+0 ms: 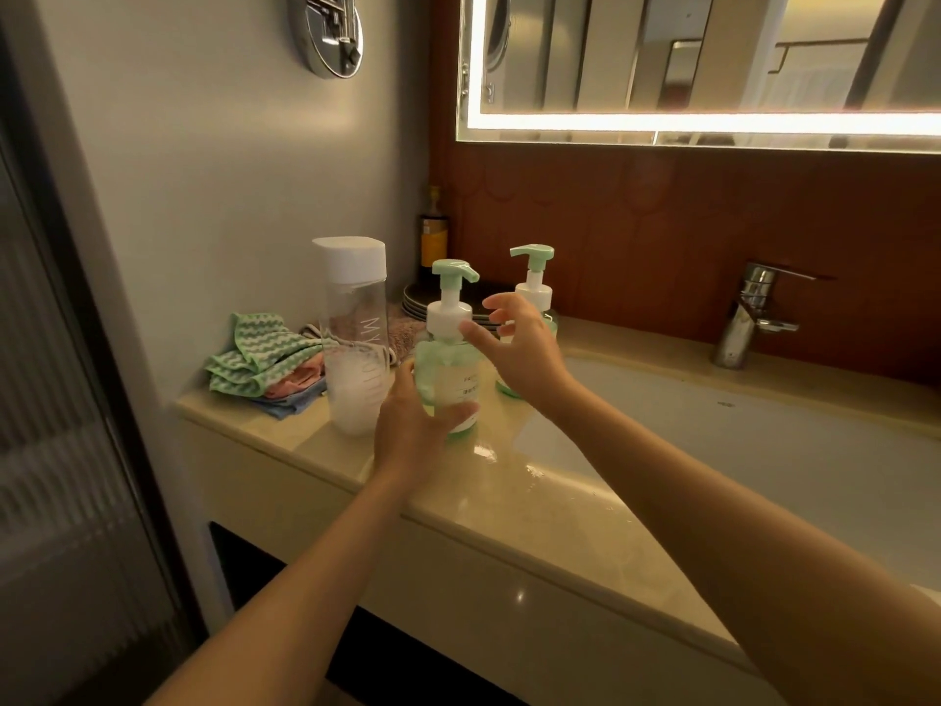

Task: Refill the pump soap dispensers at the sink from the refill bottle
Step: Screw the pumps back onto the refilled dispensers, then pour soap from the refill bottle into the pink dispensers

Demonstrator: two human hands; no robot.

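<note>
On the near counter left of the sink (764, 450), head view: left hand (407, 425) grips the near dispenser (448, 369) round its body; right hand (524, 349) hovers spread wide, empty, beside the pump collar. The counter (509, 481) looks wet, so a hard twist could skid the base. Count: two dispensers, the far dispenser (532, 293) just behind; one refill bottle (356, 338), capped, left.

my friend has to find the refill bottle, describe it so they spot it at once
Look at the counter left of the sink. The refill bottle stands by the cloths. Unlike the green pump dispensers, it is clear, with a flat white cap.
</note>
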